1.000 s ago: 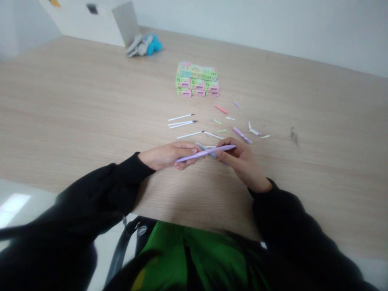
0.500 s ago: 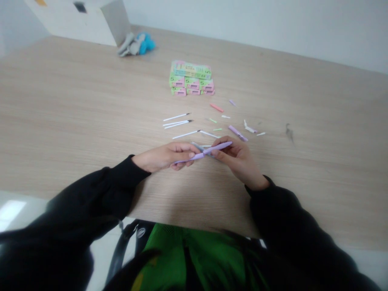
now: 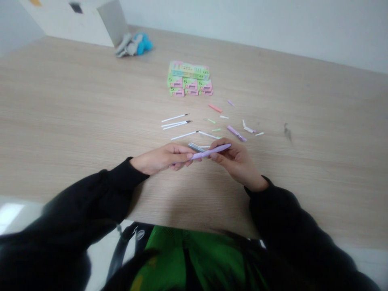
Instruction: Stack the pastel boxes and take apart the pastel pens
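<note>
- The broad wooden table (image 3: 91, 101) fills the view, everything laid out across it.
- Up beyond the hands sits a stack of boxes (image 3: 190, 83), green and pink, one lying across the top.
- Here's the left hand (image 3: 162, 157), thumb over fingers, pinching one end of a lilac pen (image 3: 207, 153).
- And the right hand (image 3: 239, 161) pinches the other half, the tapered end poking past its fingers.
- The pen itself: level with the table's near side, tilted slightly up to the right, between both hands. Looks light, stiff, smooth enough to slip or roll; I'd take it close to the middle, either side. Whether the halves meet fully, I can't tell.
- Just beyond, slim white refills (image 3: 184, 135), likely bendable, best lifted mid-shaft.
- Smallest of all, green bits (image 3: 216, 130), a fingertip job.
</note>
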`<state>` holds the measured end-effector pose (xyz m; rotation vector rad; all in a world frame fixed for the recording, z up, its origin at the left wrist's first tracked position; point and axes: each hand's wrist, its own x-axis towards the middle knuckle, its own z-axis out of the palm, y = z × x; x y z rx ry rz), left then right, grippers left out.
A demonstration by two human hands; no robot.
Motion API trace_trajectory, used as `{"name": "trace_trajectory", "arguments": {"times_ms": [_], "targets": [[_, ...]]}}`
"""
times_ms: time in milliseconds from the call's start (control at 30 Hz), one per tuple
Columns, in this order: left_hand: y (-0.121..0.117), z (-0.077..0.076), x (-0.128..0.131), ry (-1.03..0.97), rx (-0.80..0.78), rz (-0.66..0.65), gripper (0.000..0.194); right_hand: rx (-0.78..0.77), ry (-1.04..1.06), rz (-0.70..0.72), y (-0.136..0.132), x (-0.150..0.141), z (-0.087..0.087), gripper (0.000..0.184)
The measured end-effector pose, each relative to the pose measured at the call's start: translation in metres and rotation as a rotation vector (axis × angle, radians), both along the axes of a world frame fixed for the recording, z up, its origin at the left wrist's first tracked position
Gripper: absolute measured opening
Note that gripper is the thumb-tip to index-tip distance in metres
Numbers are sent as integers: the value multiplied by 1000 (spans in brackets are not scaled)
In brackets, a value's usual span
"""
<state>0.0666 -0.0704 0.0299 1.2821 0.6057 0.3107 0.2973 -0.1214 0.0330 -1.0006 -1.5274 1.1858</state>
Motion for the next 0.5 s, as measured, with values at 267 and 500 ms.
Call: {"name": "trace_trajectory", "arguments": {"times_ms": [267,500], "targets": [[-2,-6,2,25,77,105,28,40,-105,-104,-1,-3,-1,30],[-7,-3,6,-16,-9,88,43,114,-189,-177,-4,-6,-6,29]]}}
